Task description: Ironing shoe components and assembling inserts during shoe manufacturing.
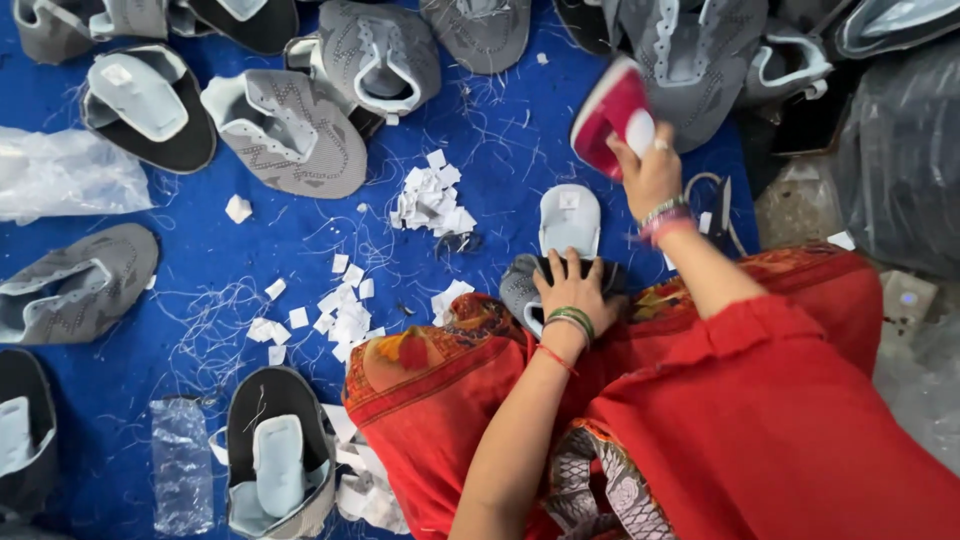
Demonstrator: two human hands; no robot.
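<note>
Red cloth (760,420) over the lap, left hand (572,285) fingers spread flat on a grey shoe upper (560,250), right hand (650,175) fingers wrapped around a red iron (608,120), paper scraps (430,195) left of the fingers

Grey shoe uppers (292,130) on blue mat (500,150); white scraps (430,195), perhaps paper.
</note>
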